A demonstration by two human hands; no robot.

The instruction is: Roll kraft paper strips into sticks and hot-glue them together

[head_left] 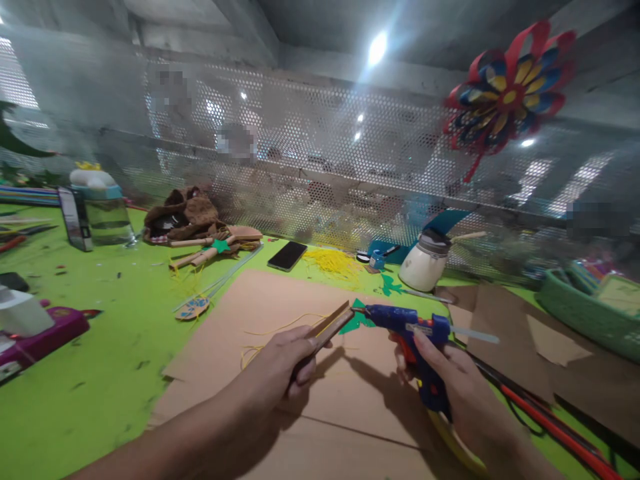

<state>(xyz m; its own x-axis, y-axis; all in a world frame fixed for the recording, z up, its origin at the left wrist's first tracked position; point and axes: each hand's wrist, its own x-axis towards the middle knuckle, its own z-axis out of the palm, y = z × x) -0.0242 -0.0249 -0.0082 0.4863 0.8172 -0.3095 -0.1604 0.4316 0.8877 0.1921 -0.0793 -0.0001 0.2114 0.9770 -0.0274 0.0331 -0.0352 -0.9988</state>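
My left hand (pixel 295 357) is closed round a folded strip of brown cardboard (pixel 334 323), its far end tilted up to the right. In my right hand (pixel 450 367) is a blue hot glue gun (pixel 400 319) with a clear glue stick (pixel 475 333) poking out of its back. The gun's nozzle is at the far end of the strip; whether they touch I cannot tell. Yellow strands (pixel 277 327) trail beside the strip. Behind the nozzle lies a green paper cutout (pixel 359 320), partly hidden. Brown cardboard sheets (pixel 225 347) lie beneath both hands.
Farther back are a black phone (pixel 287 256), yellow shreds (pixel 333 263), a small blue bottle (pixel 377 260) and a white jar (pixel 424 263). Cardboard rolls (pixel 205 257) and a glass jar (pixel 107 217) stand left, near a purple power strip (pixel 60 333). A green basket (pixel 590 317) is at right.
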